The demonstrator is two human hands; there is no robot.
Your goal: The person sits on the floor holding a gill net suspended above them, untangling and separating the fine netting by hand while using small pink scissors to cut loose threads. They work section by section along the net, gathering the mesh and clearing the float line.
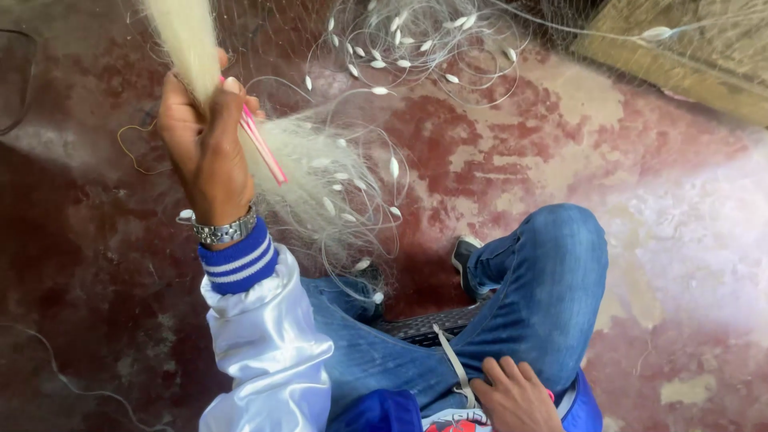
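Fishing net [320,172], a pale and very fine mesh, is being gathered into a thick bundle that is rising from the left hand [204,132] toward the top edge of the view and fanning out below and to the right of that hand. The left hand is closing around the bundle, fingers wrapped tight, and it is also pinching a thin pink netting needle [264,144] that is slanting down across the mesh. A metal wristwatch [226,232] is sitting on that wrist, just above a blue cuff with white stripes and a shiny white sleeve [268,344]. Small white oval floats [394,166] are hanging along the net's edge line, and more of them are lying in loose coils of line [416,48] on the floor farther away. The right hand [516,396] is resting low in the view against the hip of the blue jeans [544,280], fingers curled loosely and gripping nothing that can be made out. One knee is bending up on the right, and a dark shoe [466,254] is showing beside it. A grey strap [454,364] is lying across the lap. The worn red floor [496,152], patched with pale bare spots, is spreading under everything, and no container is holding any of the net.
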